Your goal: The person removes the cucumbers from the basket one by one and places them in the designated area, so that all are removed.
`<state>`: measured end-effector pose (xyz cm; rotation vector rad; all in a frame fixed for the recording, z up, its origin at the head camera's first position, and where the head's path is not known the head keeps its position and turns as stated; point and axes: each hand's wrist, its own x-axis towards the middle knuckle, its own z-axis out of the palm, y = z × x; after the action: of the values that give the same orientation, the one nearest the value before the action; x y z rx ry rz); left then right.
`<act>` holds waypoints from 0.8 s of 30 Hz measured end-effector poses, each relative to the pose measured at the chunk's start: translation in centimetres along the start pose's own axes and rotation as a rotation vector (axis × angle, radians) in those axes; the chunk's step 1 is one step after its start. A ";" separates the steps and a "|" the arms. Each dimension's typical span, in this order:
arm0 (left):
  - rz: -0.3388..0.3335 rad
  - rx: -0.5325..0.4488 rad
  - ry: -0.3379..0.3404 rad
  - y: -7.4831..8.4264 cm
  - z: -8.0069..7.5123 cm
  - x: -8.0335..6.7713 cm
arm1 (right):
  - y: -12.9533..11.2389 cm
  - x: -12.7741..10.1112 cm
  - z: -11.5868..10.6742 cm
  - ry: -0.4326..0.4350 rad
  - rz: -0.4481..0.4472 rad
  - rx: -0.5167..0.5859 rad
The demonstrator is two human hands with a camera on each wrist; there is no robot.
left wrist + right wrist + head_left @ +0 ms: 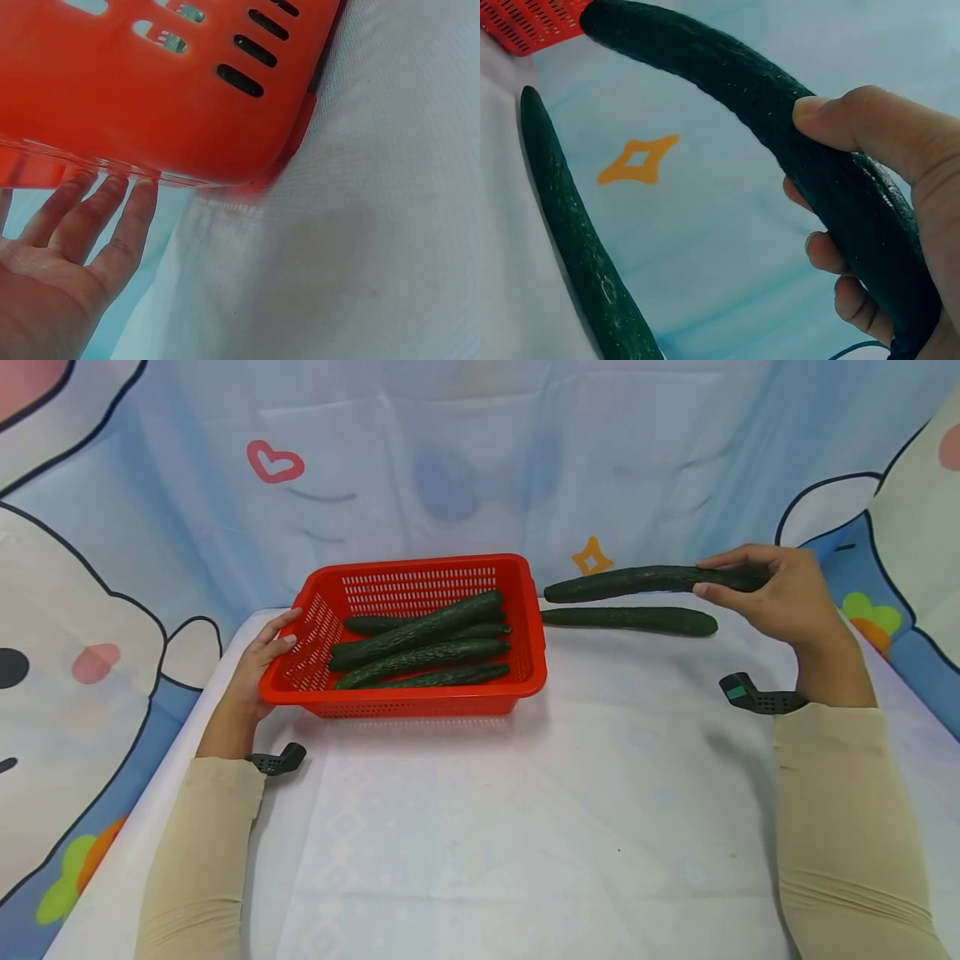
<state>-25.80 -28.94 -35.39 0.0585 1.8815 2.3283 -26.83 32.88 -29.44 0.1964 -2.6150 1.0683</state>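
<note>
My right hand grips a dark green cucumber near its right end, thumb on one side and fingers curled round the other. The cucumber is held above the table and its far end points at the red basket. Just below it in the head view, a second cucumber lies on the table, its thin tip close to the basket wall. On the other side, my left hand holds the red plastic basket by its left rim. Several cucumbers lie piled inside the basket.
A white cloth covers the table. Behind it hangs a light blue curtain with cartoon prints, close to the basket's back side. Dark wrist cameras are worn on both wrists.
</note>
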 end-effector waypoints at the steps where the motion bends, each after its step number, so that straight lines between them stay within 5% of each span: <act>1: 0.000 -0.003 -0.001 0.0 0.0 0.0 | 0.1 0.0 0.1 -0.001 -0.004 -0.002; 13: -0.002 0.005 -0.003 -0.1 -0.1 -0.2 | 0.0 0.5 3.5 -0.158 -0.061 -0.094; 24: 0.014 0.015 -0.008 0.0 0.1 -0.2 | 1.2 1.0 4.8 -0.181 -0.088 -0.179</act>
<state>-25.62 -28.90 -35.34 0.0822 1.9011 2.3196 -29.11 30.39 -33.12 0.3797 -2.8140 0.8163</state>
